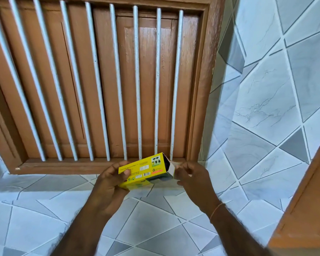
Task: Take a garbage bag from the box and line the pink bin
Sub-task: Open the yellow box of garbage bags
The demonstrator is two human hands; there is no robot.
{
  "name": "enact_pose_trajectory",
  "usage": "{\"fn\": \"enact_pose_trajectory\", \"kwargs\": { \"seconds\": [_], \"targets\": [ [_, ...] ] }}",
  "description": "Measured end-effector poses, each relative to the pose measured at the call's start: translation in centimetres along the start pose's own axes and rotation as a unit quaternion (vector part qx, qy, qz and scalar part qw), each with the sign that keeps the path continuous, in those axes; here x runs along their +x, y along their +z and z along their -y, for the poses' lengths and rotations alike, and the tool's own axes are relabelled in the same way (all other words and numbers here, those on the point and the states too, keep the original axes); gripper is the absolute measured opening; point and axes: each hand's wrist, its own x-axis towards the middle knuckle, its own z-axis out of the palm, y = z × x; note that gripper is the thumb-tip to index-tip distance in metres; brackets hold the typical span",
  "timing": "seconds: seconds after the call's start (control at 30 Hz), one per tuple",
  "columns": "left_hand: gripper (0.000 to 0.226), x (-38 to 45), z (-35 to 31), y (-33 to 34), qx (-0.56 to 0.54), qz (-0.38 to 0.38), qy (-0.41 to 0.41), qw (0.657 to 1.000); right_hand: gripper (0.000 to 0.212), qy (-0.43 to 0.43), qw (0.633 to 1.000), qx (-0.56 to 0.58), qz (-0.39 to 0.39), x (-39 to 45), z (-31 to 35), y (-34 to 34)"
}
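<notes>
The left hand grips a yellow box round its near end, thumb across the printed top face and fingers curled beneath. The box is held in the air, tilted, with its far end raised toward the right. That end is open, its white flap folded out. The right hand is at the flap, fingers curled and blurred; whether they pinch the flap I cannot tell. A thin orange thread circles the right wrist.

Just behind the box stands a brown wooden shutter with white bars in front, its sill close to the box's far end. Grey tiles spread below the hands, and a tiled wall rises on the right. A brown wooden edge crowds the lower right corner.
</notes>
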Motion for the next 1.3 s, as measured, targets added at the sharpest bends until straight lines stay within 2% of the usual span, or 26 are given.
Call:
{"fn": "enact_pose_trajectory", "kwargs": {
  "seconds": [0.1, 0.17, 0.2, 0.27, 0.4, 0.43, 0.5, 0.6, 0.63, 0.7, 0.77, 0.83, 0.93, 1.0, 1.07, 1.13, 1.2, 1.27, 1.3],
  "targets": [
    [0.036, -0.1, -0.9, -0.2, -0.001, -0.006, 0.014, 1.0, 0.021, -0.181, 0.971, -0.15, -0.034, -0.4, 0.5, 0.0],
    [0.035, 0.1, -1.3, -0.2, 0.016, -0.011, 0.018, 1.0, 0.01, -0.229, 0.955, -0.184, -0.048, -0.8, 0.9, -0.1],
    [0.032, 0.2, -1.5, -0.1, 0.022, -0.009, 0.018, 1.0, 0.011, -0.235, 0.953, -0.181, -0.054, -0.9, 1.2, -0.1],
    [0.03, 0.3, -1.7, 0.1, 0.03, -0.007, 0.017, 0.999, 0.019, -0.223, 0.963, -0.149, -0.037, -1.2, 2.1, -0.3],
    [0.037, 0.2, -2.2, 0.6, 0.028, -0.003, 0.009, 1.0, 0.039, -0.142, 0.988, -0.058, 0.022, -1.2, 2.9, -0.6],
    [0.037, 0.3, -2.2, 0.7, 0.027, -0.006, 0.006, 1.0, 0.035, -0.134, 0.99, -0.03, 0.027, -1.2, 3.0, -0.8],
    [0.036, 0.4, -2.2, 0.9, 0.02, -0.015, 0.003, 1.0, 0.014, -0.13, 0.991, 0.0, 0.042, -1.2, 3.2, -1.3],
    [0.045, 0.6, -2.2, 1.4, 0.012, -0.022, -0.004, 1.0, 0.038, -0.134, 0.989, -0.001, 0.068, -1.4, 2.9, -1.6],
    [0.049, 0.6, -2.1, 1.7, 0.011, -0.024, -0.006, 1.0, 0.038, -0.136, 0.988, -0.006, 0.071, -1.4, 2.8, -1.6],
    [0.051, 0.6, -2.0, 1.9, 0.007, -0.027, -0.007, 1.0, 0.023, -0.138, 0.988, -0.009, 0.067, -1.3, 2.4, -1.3],
    [0.05, 0.7, -1.8, 2.1, -0.004, -0.028, -0.01, 1.0, 0.005, -0.11, 0.991, 0.036, 0.061, -1.1, 2.2, -1.3],
    [0.052, 0.7, -1.7, 2.1, -0.007, -0.033, -0.015, 0.999, 0.025, -0.085, 0.993, 0.068, 0.054, -1.2, 1.9, -1.4],
    [0.056, 0.6, -1.8, 2.1, 0.0, -0.031, -0.012, 0.999, 0.043, -0.074, 0.996, 0.013, 0.043, -1.3, 2.1, -1.3],
    [0.055, 0.2, -2.1, 2.3, 0.016, -0.025, 0.0, 1.0, 0.045, -0.057, 0.997, 0.011, 0.042, -1.2, 1.9, -1.0],
    [0.041, -0.1, -2.5, 2.8, 0.061, -0.012, 0.017, 0.998, 0.039, -0.012, 0.997, 0.06, 0.043, -1.3, 1.6, -0.3],
    [0.027, -0.2, -3.0, 3.6, 0.145, -0.012, 0.047, 0.988, 0.029, 0.083, 0.975, 0.201, 0.036, -1.4, 1.3, 0.7],
    [0.03, -0.1, -3.7, 4.7, 0.26, -0.014, 0.098, 0.961, 0.029, 0.218, 0.896, 0.388, 0.015, -1.5, 1.3, 1.4],
    [0.03, -0.5, -4.4, 6.5, 0.384, -0.004, 0.143, 0.912, 0.032, 0.311, 0.818, 0.483, 0.003, -1.4, 0.7, 2.2],
    [0.03, -0.6, -4.6, 7.5, 0.441, 0.004, 0.161, 0.883, 0.033, 0.338, 0.793, 0.508, 0.0, -1.5, 0.4, 2.6]
  ]
}}
